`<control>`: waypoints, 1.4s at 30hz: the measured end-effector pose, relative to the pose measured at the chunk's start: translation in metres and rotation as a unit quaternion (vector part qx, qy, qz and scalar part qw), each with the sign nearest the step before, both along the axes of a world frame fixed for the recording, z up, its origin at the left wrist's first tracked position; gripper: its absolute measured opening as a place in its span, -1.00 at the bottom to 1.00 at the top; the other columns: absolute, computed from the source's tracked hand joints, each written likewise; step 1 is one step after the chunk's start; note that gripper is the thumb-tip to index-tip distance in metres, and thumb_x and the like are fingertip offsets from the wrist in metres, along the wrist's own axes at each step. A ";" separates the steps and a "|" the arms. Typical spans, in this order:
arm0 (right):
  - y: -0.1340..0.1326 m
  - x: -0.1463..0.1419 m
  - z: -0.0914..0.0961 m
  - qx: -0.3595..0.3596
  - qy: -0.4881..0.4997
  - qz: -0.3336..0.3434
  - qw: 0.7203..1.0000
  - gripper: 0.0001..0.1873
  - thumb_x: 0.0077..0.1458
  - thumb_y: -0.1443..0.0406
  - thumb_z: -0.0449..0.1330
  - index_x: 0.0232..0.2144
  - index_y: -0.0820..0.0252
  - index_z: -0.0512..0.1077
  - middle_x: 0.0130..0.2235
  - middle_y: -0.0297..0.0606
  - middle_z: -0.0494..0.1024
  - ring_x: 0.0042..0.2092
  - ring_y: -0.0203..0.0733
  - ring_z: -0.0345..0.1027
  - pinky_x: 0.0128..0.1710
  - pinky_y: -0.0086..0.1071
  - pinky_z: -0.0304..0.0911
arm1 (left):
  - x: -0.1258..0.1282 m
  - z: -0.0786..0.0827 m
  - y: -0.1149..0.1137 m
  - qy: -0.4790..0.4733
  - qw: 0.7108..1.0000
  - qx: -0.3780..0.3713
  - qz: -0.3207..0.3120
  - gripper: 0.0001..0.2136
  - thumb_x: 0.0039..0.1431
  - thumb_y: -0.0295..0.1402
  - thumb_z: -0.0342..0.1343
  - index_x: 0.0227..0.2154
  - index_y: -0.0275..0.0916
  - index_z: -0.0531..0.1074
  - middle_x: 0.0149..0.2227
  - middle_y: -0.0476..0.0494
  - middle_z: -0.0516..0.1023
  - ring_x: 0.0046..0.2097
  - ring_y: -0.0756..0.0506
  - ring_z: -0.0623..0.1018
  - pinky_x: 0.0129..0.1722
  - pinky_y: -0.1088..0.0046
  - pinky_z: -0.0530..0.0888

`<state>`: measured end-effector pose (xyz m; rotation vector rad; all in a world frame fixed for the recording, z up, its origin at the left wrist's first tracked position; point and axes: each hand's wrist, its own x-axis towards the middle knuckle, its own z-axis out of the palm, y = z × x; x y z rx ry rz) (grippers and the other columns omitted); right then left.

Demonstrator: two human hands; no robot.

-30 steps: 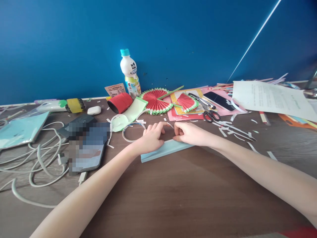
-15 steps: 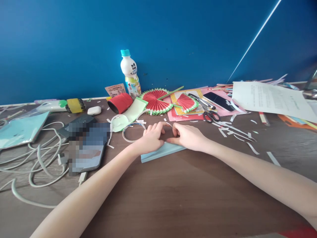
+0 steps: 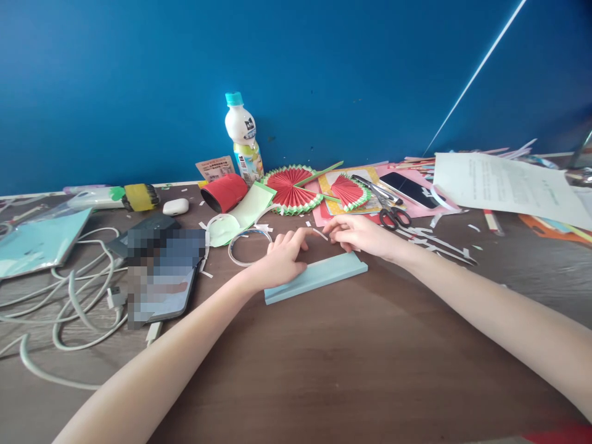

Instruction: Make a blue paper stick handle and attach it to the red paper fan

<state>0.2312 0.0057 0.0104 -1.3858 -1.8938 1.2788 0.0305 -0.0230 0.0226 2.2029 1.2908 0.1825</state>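
A light blue sheet of paper (image 3: 319,274), folded into a long narrow strip, lies slightly slanted on the desk. My left hand (image 3: 284,256) holds its left part, with the thumb on the paper and the fingers bent over beyond its far edge. Past the right end of the paper is my right hand (image 3: 358,235), off the paper, its fingers loosely curved and apart with nothing visible in them. A thin white paper scrap (image 3: 320,234) lies between the fingertips of both hands. The undersides of my left fingers are hidden.
Left of my hands lie a tape roll (image 3: 250,246), a phone (image 3: 166,283) and tangled white cables (image 3: 74,290). Behind stand a bottle (image 3: 243,132), red paper fans (image 3: 293,190) and scissors (image 3: 393,216). White paper strips (image 3: 444,246) are scattered to the right.
My right hand has let go of the blue paper and moved up and to the right, uncovering the paper's right end. My left hand stays nearly in place.
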 end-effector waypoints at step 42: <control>0.004 0.020 0.024 -0.013 -0.138 0.261 0.955 -0.74 0.02 0.15 0.07 -0.56 0.21 0.27 -0.52 -0.40 0.23 -0.46 -0.37 0.07 -0.45 -0.44 -0.02 | 0.008 -0.010 -0.004 -0.109 0.992 0.055 -0.002 -0.83 0.03 -0.52 -0.11 -0.39 -0.22 0.36 -0.30 -0.05 0.41 -0.26 -0.02 0.42 -0.23 0.46 0.36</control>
